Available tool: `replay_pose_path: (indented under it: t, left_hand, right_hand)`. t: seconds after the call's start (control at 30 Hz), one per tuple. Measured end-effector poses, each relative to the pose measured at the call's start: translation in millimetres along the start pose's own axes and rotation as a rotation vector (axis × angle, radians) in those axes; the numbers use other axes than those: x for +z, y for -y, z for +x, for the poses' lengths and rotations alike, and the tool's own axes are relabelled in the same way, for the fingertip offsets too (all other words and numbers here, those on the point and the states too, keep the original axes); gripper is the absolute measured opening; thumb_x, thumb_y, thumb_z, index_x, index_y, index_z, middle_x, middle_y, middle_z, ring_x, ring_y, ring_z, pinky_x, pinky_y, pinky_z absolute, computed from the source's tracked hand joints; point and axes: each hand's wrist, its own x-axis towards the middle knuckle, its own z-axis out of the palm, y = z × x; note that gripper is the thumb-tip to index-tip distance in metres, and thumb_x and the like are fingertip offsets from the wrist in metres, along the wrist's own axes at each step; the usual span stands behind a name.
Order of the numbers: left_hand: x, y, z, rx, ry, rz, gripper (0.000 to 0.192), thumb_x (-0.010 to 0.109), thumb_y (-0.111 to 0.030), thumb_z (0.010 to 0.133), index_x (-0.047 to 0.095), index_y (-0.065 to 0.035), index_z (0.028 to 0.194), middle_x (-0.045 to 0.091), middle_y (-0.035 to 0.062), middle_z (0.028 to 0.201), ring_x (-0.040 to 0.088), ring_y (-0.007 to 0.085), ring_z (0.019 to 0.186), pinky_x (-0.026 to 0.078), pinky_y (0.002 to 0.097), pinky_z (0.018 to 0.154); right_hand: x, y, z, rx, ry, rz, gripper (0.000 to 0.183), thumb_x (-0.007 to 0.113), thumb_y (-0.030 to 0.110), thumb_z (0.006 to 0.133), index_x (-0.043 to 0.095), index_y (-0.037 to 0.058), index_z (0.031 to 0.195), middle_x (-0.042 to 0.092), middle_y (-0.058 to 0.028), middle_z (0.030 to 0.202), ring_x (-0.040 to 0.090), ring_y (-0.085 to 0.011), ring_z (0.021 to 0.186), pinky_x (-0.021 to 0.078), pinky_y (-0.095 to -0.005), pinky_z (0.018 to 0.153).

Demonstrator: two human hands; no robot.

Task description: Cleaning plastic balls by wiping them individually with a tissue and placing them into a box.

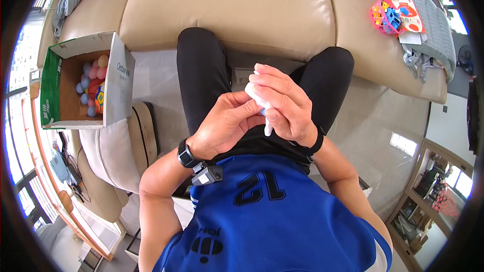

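A small white object (258,96) with a bit of light blue on it is between my two hands, above my lap. My fingers cover much of it, so its exact kind cannot be told. My right hand (285,100) wraps it from the right, fingers curled over the top and thumb below. A narrow white end (268,128) sticks out under that thumb. On the other side, my left hand (230,121) pinches the object's lower left part between thumb and fingers. The left wrist bears a watch (187,155) and a small camera-like device (208,175).
Ahead stands a beige leather sofa (227,3). To the left, an open cardboard box (121,79) holds balloons (101,72) and balls (99,96), beside a pale cushion (109,155). A pink toy basket (383,15) rests on the sofa's right. Shelving (416,192) stands at the far right.
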Motion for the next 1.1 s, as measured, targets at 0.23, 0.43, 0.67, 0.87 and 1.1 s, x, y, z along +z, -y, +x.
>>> replay_pose_path:
  t: [0.23,0.43,0.67,0.87,1.1]
  left_hand:
    - [12,-6,6,0.715,-0.110,1.256,0.045,0.082,0.000,0.079,0.069,0.0001,0.122,0.068,0.0170,0.105,0.069,0.0280,0.094,0.060,0.0360,0.081]
    - [4,-3,12,0.599,-0.109,0.988,0.045,0.081,0.003,0.080,0.068,0.0012,0.123,0.070,0.0174,0.109,0.071,0.0261,0.094,0.060,0.0364,0.086]
    - [-9,-12,5,-0.121,0.066,-0.033,0.027,0.062,-0.021,0.105,0.068,0.0039,0.115,0.071,0.0119,0.110,0.071,0.0198,0.100,0.061,0.0339,0.089]
    - [14,-17,1,0.308,-0.095,0.911,0.031,0.072,-0.005,0.095,0.067,0.0036,0.124,0.070,0.0096,0.108,0.069,0.0184,0.090,0.059,0.0324,0.078]
    - [3,-5,15,0.735,-0.115,1.092,0.053,0.081,0.004,0.079,0.064,0.0013,0.129,0.064,0.0151,0.116,0.069,0.0253,0.095,0.060,0.0363,0.085]
  right_hand:
    - [18,19,0,0.540,-0.292,0.411,0.035,0.050,0.017,0.106,0.064,-0.0081,0.126,0.067,-0.0223,0.127,0.066,-0.0310,0.117,0.0494,-0.0372,0.104]
    - [15,30,3,0.963,-0.369,0.702,0.046,0.043,0.028,0.111,0.060,-0.0070,0.134,0.067,-0.0176,0.129,0.067,-0.0213,0.110,0.0522,-0.0336,0.097]
    - [-7,0,5,-0.011,0.110,0.061,0.033,0.060,0.011,0.097,0.065,-0.0112,0.122,0.063,-0.0312,0.129,0.059,-0.0476,0.127,0.0515,-0.0487,0.104]
    - [17,25,1,0.684,-0.326,0.517,0.039,0.043,0.019,0.109,0.064,-0.0084,0.127,0.066,-0.0220,0.129,0.066,-0.0275,0.119,0.0511,-0.0363,0.102]
    - [13,29,18,1.144,-0.493,0.999,0.050,0.039,0.036,0.112,0.062,-0.0029,0.132,0.070,-0.0135,0.120,0.068,-0.0182,0.105,0.0525,-0.0308,0.093]
